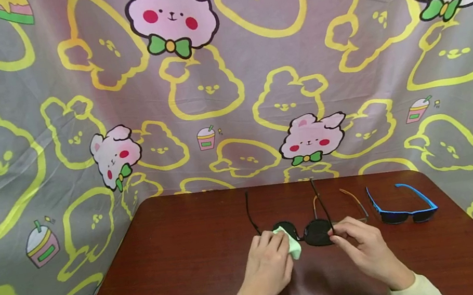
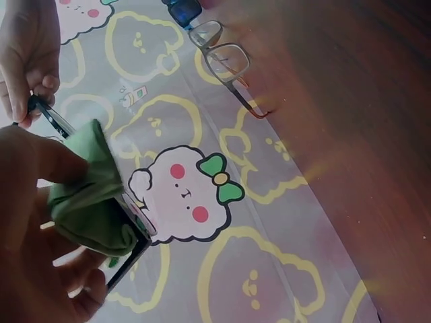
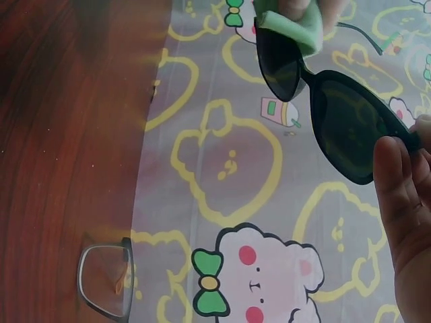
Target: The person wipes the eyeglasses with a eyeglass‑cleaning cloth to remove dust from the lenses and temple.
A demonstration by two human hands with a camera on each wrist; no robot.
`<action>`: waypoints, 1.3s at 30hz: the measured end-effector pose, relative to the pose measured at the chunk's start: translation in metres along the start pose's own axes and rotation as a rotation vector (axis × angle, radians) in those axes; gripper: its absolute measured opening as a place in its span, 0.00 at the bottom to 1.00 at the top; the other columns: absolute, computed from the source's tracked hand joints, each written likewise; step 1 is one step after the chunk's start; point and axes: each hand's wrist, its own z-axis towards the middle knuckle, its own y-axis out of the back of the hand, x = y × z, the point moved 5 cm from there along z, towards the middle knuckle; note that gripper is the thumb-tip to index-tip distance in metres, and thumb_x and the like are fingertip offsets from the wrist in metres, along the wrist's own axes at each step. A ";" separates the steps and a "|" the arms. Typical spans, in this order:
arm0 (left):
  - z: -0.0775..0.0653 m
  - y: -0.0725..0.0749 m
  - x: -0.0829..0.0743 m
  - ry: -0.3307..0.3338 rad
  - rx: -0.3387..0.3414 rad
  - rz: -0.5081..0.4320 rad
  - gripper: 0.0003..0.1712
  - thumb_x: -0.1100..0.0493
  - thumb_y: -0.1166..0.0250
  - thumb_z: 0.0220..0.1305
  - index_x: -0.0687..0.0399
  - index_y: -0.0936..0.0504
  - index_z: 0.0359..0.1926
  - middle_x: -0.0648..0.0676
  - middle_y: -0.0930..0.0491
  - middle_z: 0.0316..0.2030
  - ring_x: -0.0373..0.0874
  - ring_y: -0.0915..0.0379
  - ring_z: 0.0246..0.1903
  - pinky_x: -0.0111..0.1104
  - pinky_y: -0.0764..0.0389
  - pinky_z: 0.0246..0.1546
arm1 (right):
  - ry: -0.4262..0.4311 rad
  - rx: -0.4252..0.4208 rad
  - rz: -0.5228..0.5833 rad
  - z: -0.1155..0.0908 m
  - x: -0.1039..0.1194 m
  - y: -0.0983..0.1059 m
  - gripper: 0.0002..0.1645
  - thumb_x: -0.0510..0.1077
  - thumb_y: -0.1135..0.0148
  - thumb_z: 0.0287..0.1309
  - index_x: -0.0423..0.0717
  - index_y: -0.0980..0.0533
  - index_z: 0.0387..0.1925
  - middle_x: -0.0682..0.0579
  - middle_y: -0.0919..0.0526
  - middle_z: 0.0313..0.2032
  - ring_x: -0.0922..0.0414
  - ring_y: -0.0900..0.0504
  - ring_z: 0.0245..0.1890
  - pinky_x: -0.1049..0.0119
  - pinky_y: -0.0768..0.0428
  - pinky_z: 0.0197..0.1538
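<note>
Black sunglasses (image 1: 318,233) are held up above the table, their temples extended away from me. My right hand (image 1: 368,248) pinches them at the right hinge, thumb and fingers on the frame corner, as the right wrist view shows closely. A light green cloth (image 1: 292,244) is folded over the left lens. My left hand (image 1: 266,263) grips that lens through the cloth, with fingers on both sides of it. In the left wrist view the cloth (image 2: 94,195) hides most of this lens. The right lens (image 3: 347,128) shows bare and dark.
Clear eyeglasses (image 2: 229,64) with orange-brown temple tips lie on the table behind my right hand. To their right are blue-framed sunglasses (image 1: 407,215), temples unfolded. A patterned curtain (image 1: 215,135) stands around the back and sides of the brown table (image 1: 181,262).
</note>
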 end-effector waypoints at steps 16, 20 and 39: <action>-0.004 -0.006 -0.003 0.083 0.113 0.144 0.26 0.44 0.36 0.55 0.56 0.19 0.51 0.52 0.21 0.51 0.46 0.30 0.48 0.36 0.30 0.42 | 0.012 -0.013 -0.021 0.005 0.013 0.001 0.25 0.17 0.33 0.31 0.40 0.21 0.33 0.52 0.21 0.30 0.63 0.24 0.27 0.79 0.27 0.32; -0.005 -0.006 -0.004 0.048 0.056 0.122 0.25 0.49 0.31 0.52 0.57 0.19 0.50 0.52 0.21 0.51 0.45 0.29 0.49 0.35 0.30 0.43 | 0.028 -0.034 -0.009 0.009 0.022 0.005 0.25 0.15 0.35 0.29 0.37 0.22 0.32 0.51 0.21 0.29 0.62 0.24 0.26 0.79 0.27 0.30; -0.001 -0.004 -0.009 -0.028 0.073 0.052 0.24 0.58 0.41 0.54 0.59 0.22 0.54 0.54 0.25 0.56 0.46 0.31 0.57 0.37 0.30 0.52 | 0.018 -0.008 0.069 0.014 0.030 0.007 0.24 0.12 0.37 0.30 0.35 0.23 0.31 0.49 0.22 0.29 0.61 0.23 0.26 0.77 0.25 0.29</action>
